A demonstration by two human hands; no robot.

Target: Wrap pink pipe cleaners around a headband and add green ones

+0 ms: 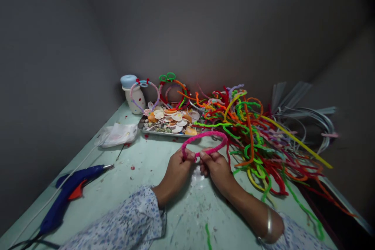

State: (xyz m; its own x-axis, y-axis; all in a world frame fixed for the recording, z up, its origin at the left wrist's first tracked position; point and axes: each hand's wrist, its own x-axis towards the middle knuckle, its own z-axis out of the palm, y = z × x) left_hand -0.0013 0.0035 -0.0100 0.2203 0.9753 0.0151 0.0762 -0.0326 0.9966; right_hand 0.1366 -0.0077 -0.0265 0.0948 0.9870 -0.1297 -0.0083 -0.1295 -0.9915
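"Head view, then: what are the hands up to?"

"Both at work! The left grip (178, 167) is pinched tight on the pink loop (202, 135), thumb pressed to its near left part. The right grip (216, 167) is pinched on it too, just beside, at the near side."

"So where does the loop sit against those fingers?"

"Right in them! The fuzzy curve rises out beyond both thumbs and swings away to the right, over the tabletop (131, 175). Whether two ends meet between the fingertips, I can't tell; the fingers cover that spot."

"And behind it?"

"The metal tray (170, 134), just past the loop, loaded with shells (176, 117). At its back edge stand finished-looking hoops, one in lilac and pink (131, 91), and a jar (132, 97) with a blue lid at the left."

"What a tangle on the right!"

"Bright fuzzy stems (249, 125), green, orange, red, heaped near the right grip, with a long yellow one (295, 140) jutting out."

"And the left?"

"A blue glue gun (70, 191) lying on its side, orange trigger towards the left sleeve (129, 215), well apart from the left grip. A plastic packet (120, 134) rests between it and the tray."
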